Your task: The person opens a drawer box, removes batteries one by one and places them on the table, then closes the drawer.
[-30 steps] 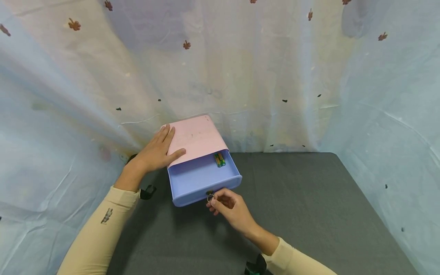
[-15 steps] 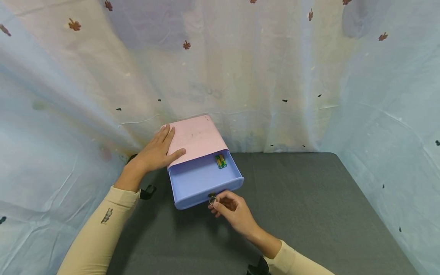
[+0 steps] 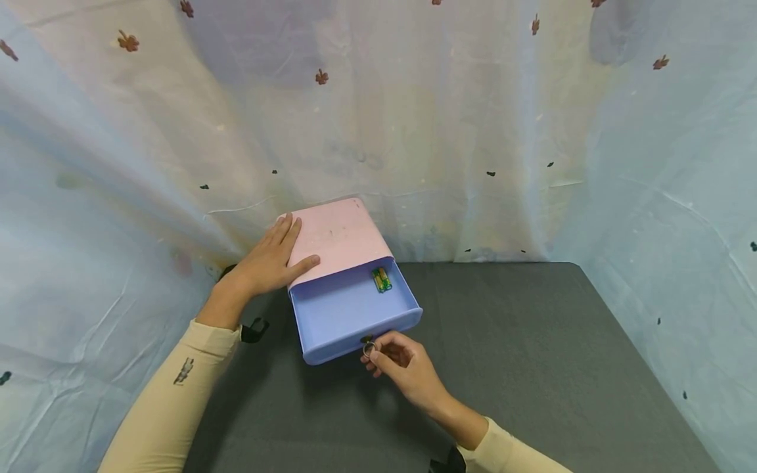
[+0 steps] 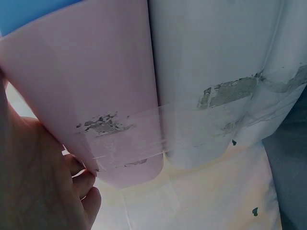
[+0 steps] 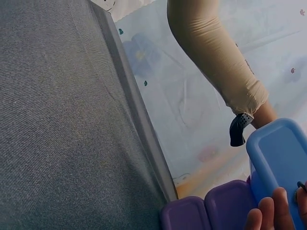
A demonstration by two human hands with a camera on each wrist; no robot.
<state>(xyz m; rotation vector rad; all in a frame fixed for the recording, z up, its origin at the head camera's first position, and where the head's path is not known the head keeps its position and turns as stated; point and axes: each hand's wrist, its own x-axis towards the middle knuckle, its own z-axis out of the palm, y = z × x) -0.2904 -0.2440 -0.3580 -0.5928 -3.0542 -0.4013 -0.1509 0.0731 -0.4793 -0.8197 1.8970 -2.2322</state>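
A pink drawer unit (image 3: pixel 334 233) stands at the back of the table, its top blue drawer (image 3: pixel 343 315) pulled out toward me. On the unit's left top edge lies my left hand (image 3: pixel 266 263), fingers extended and thumb spread. My right hand (image 3: pixel 408 368) pinches a small metal ring pull (image 3: pixel 369 349) at the drawer's front, between thumb and index finger. Inside the drawer, near its right back, sit green-and-gold batteries (image 3: pixel 382 280) side by side. In the left wrist view, the left fingers (image 4: pixel 84 184) lie along the edge of the pink shell (image 4: pixel 91 91).
Purple drawer fronts (image 5: pixel 230 203) show beside the blue one in the right wrist view. Clear tape (image 4: pixel 158 129) joins the pink shell to a pale one. A dark grey cloth table (image 3: pixel 532 355) lies under everything, with a patterned curtain (image 3: pixel 414 131) behind.
The blue drawer has slid a little farther out toward me, with the right hand and ring pull moving along. The batteries have shifted forward with it. The left hand has stayed in place.
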